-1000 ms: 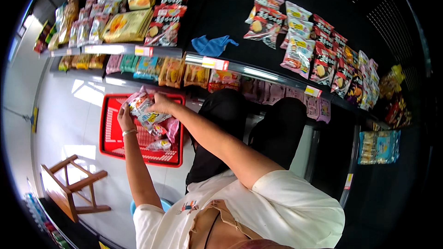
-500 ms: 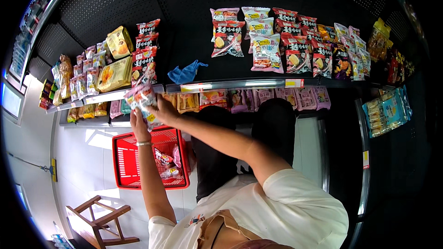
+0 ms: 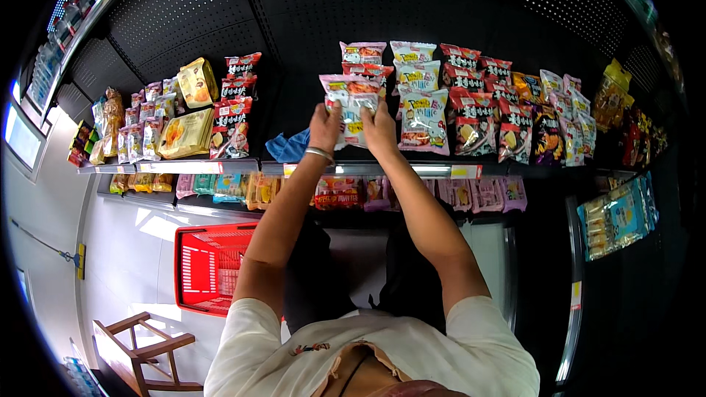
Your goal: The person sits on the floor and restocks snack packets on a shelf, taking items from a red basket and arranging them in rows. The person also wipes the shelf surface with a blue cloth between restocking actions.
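A pink and white snack bag [image 3: 351, 88] is held upright between my two hands, over the front part of the black shelf. My left hand [image 3: 325, 129] is closed on its lower left side. Its lower right side is gripped by my right hand [image 3: 379, 131]. Directly behind it stand a red and black snack bag [image 3: 379, 71], mostly covered, and a pink bag [image 3: 362, 52]. Just to the right is a row of white and pink snack bags [image 3: 424, 121]. A blue cloth [image 3: 288, 147] lies by my left wrist, partly hidden by it.
More red and black bags [image 3: 472, 126] stand to the right. Yellow packages [image 3: 187, 132] are on the left. Below the shelf edge [image 3: 434, 170] runs a lower row of packets [image 3: 485, 195]. On the floor are a red basket [image 3: 193, 233] and a wooden stool [image 3: 140, 353].
Both hands have carried the snack bag from above the basket, rightward and up to the shelf. The view has shifted, and my left forearm now covers part of the basket.
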A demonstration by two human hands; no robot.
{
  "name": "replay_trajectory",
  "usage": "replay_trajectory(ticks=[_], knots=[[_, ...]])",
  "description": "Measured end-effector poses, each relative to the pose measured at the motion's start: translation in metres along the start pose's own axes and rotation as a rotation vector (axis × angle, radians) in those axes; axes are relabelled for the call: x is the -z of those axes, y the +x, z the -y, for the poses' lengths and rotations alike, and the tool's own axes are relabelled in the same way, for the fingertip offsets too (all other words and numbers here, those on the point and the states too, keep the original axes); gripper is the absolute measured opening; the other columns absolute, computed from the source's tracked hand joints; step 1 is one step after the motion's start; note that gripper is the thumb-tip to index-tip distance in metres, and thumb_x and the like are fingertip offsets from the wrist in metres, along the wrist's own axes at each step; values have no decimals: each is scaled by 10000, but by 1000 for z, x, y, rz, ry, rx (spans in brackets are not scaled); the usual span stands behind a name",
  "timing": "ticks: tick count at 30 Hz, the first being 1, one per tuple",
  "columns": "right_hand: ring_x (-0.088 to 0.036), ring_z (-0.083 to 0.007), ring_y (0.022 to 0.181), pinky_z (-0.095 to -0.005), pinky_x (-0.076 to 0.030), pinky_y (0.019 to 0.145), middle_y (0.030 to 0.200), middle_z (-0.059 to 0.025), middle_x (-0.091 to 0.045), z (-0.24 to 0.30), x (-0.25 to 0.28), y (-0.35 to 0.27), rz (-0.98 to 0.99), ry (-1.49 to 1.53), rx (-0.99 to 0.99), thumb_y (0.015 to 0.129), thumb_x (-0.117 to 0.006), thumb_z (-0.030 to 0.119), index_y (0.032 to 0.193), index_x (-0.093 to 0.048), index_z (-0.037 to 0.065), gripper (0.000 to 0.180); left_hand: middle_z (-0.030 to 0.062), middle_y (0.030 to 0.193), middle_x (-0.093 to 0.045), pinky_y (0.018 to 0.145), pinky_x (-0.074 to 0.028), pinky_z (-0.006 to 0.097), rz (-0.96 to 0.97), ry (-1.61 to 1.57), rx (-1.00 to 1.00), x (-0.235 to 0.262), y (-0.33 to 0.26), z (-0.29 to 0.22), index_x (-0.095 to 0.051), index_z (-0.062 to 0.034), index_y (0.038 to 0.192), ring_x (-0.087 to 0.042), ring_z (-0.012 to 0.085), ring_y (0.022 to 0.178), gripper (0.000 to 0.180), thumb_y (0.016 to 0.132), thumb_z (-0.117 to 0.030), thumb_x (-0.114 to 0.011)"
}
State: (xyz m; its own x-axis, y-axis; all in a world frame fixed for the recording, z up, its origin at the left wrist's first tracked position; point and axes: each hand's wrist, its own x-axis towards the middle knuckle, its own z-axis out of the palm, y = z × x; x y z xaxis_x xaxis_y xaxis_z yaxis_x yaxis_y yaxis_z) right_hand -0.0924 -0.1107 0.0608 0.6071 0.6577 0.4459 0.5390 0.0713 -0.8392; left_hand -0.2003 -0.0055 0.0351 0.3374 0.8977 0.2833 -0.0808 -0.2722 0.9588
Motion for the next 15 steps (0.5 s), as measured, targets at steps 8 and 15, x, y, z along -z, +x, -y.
replay_trajectory(ticks=[8,15], knots=[[-625,-410,1099,-431,-477,921,1201,-308,-609,-21,11,-4,115,-59,-349,905,-633,189,1372,-348,-85,612,288,964,-661,776,-496,485,37,272,-32,-22,-7,51,-535,12,1059,-635,461,941,450,989,-433,-524],[-640,-460,1023,-479,-508,867,1112,-338,-632,-55,-3,-6,84,-68,-157,902,-595,136,1439,-200,-106,709,133,874,-650,727,-489,346,63,313,113,-25,-8,57,-554,17,1034,-594,172,794,389,1023,-370,-523]])
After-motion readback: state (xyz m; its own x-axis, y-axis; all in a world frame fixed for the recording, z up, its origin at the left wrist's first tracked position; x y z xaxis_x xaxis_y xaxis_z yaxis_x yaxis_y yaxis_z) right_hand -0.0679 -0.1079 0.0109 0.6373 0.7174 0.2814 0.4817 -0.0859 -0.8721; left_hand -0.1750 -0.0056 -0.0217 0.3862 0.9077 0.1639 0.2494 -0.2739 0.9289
